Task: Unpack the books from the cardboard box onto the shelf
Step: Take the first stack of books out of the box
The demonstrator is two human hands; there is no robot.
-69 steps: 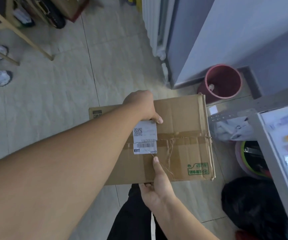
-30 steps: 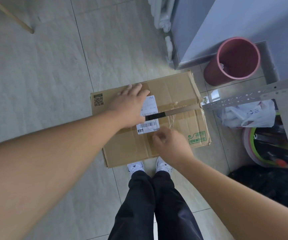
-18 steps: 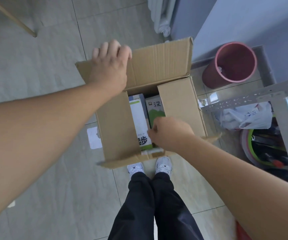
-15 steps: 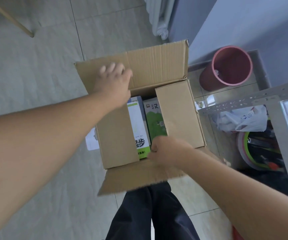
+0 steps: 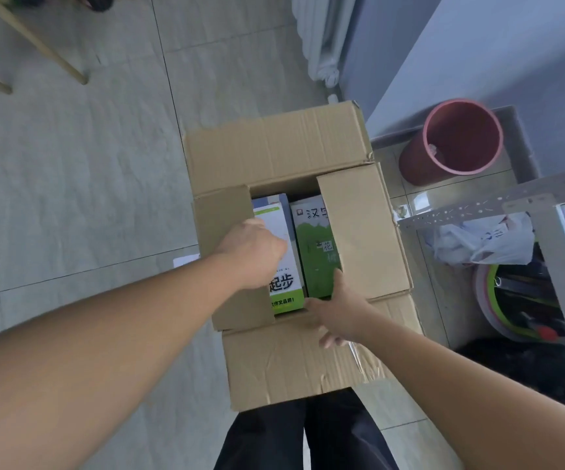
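The cardboard box (image 5: 274, 154) stands open on the floor in front of my legs. Its far flap is folded back and its near flap (image 5: 284, 364) lies toward me. Two inner flaps still cover its sides. Between them show a white-and-green book (image 5: 282, 290) and a green book (image 5: 315, 245). My left hand (image 5: 252, 254) is over the left inner flap (image 5: 221, 225), fingers curled around its edge above the white book; the fingertips are hidden. My right hand (image 5: 337, 315) rests spread at the near rim, thumb by the green book and the right inner flap (image 5: 359, 232).
The grey metal shelf frame (image 5: 477, 206) stands at the right, with a white plastic bag (image 5: 484, 239), a green basin (image 5: 511, 300) and a black bag (image 5: 511, 371) beneath it. A pink bin (image 5: 460, 137) and a radiator (image 5: 321, 35) sit beyond the box. Wooden legs (image 5: 36, 45) stand far left.
The taped box was opened: far flap pushed back, near flap dropped toward me. My left hand moved from the far flap down to the left inner flap. My right hand's fingers have spread.
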